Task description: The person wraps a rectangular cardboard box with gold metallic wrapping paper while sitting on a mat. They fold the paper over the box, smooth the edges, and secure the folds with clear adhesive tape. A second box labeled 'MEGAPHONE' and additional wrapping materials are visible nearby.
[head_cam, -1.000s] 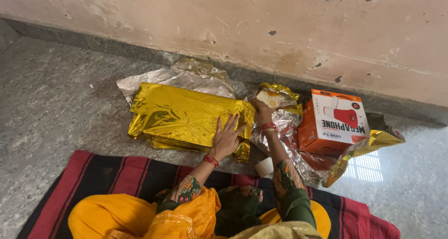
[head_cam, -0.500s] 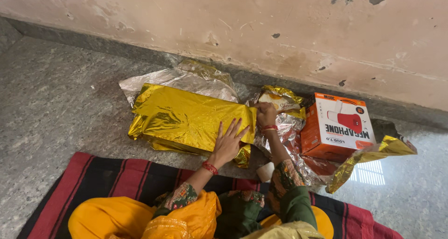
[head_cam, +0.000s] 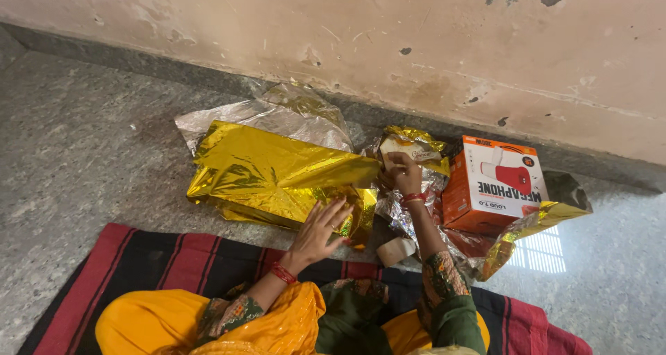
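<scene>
Gold-wrapped parcel under the left hand, crumpled foil in the right

The flat, shiny gold parcel lies under the spread, open left hand. Just right of it, the right hand grips crumpled gold foil; beyond stands an orange box.

Green patterned sleeves, a red bangle at each wrist, yellow cloth draped over the lap.
</scene>
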